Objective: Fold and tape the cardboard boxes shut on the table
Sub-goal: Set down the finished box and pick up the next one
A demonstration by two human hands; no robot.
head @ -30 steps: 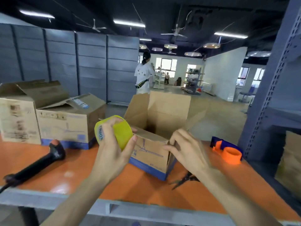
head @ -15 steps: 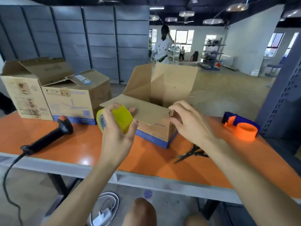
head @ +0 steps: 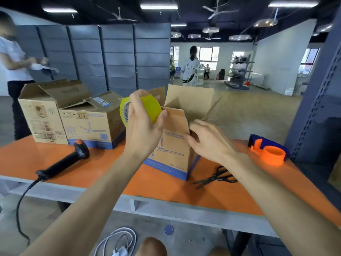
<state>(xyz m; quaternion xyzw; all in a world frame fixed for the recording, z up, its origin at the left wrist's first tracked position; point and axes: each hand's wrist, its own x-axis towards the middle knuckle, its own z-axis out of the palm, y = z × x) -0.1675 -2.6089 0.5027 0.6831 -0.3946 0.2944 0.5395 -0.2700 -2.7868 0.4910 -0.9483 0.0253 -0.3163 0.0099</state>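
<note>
My left hand (head: pixel 142 132) grips the tape roll (head: pixel 149 108), and my right hand (head: pixel 209 140) pinches the box (head: pixel 172 145) by its top corner, mid-table (head: pixel 103 174). The flaps stand open, so folding one-handed could pop them up or skid the box.

The left hand (head: pixel 143 132) is covering part of the tape roll (head: pixel 150 108); print on the box (head: pixel 172 143) is blurring illegibly.

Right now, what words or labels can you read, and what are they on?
"CHINA": on the yellow tape roll in the left hand.
Blue print on the near box: too blurred to read.
White sticker on the far box: too small to read.
</note>
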